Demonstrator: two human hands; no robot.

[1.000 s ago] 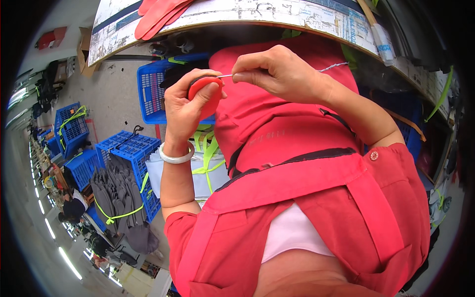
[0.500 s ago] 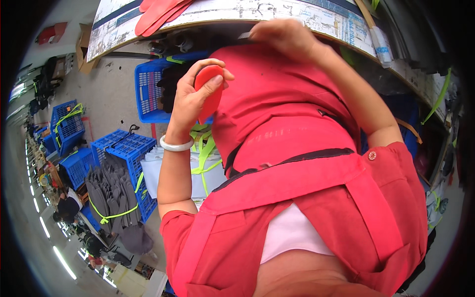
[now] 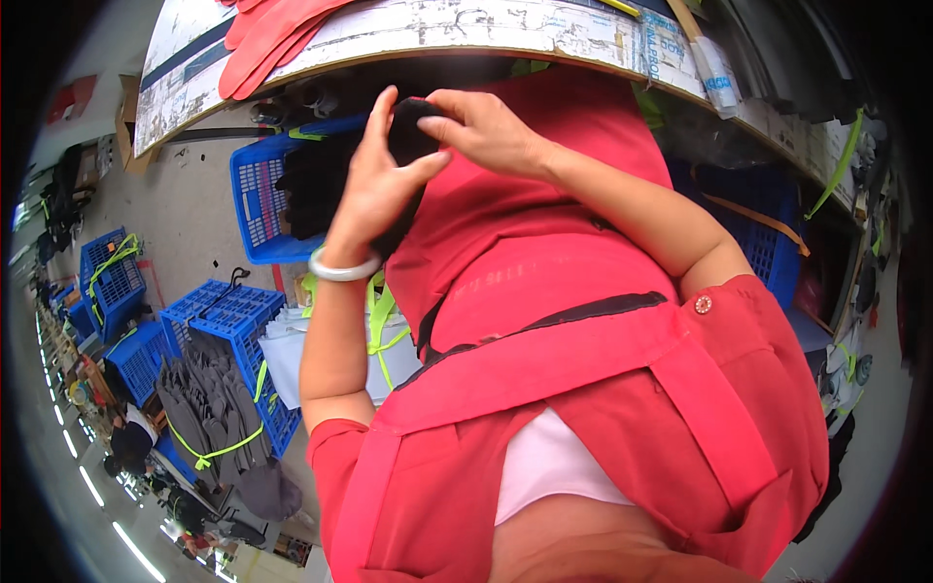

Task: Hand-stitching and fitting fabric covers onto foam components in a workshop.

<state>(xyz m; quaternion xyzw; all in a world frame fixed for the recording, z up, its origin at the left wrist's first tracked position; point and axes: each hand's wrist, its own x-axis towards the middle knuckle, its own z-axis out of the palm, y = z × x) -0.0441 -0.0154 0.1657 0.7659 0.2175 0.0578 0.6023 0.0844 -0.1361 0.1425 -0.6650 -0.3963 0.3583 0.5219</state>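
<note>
In front of the lap, both of my hands are at a dark, rounded, flat piece [image 3: 412, 128] with a trace of red along its top edge. My left hand [image 3: 374, 185] wears a white bangle and curves round its left side, fingers up and thumb across below. From the right, my right hand [image 3: 486, 128] grips the upper edge between bent fingers and thumb. Behind the left wrist, something dark hangs down; I cannot tell whether it belongs to the same piece. Several flat red pieces [image 3: 277, 44] lie overlapping on the worktable [image 3: 389, 41].
Beside my left arm stands a blue crate [image 3: 255, 251] with dark pieces in it. Grey pieces tied with yellow-green strip [image 3: 209, 398] and more blue crates [image 3: 219, 296] are at left. Another blue crate [image 3: 777, 262] sits under the table at right.
My right hand has come down and left from the table edge to join my left hand at the piece. Its red face showed before; now mostly its dark side shows.
</note>
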